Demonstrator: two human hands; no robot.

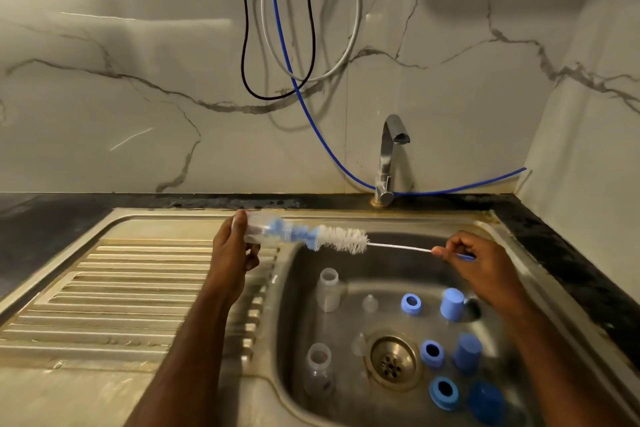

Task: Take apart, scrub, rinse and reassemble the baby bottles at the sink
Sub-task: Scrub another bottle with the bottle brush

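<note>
My left hand point(232, 250) grips a clear baby bottle point(260, 228) held sideways above the sink's left rim. A bottle brush point(341, 239) with blue and white bristles sticks partly into the bottle's mouth. My right hand point(476, 262) pinches the thin white wire of the brush near its blue handle end. In the steel sink point(512, 246) stand two more clear bottles point(328, 289) point(319, 373), clear nipples point(370, 303), three blue collar rings point(411, 304) point(432, 352) point(444, 392) and blue caps point(452, 303) point(467, 352) point(486, 402).
A ribbed steel drainboard point(114, 295) lies to the left of the basin. The chrome tap point(389, 156) stands behind the sink and no water runs from it. The drain point(393, 361) is in the basin's middle. Blue, white and black hoses point(277, 28) hang on the marble wall.
</note>
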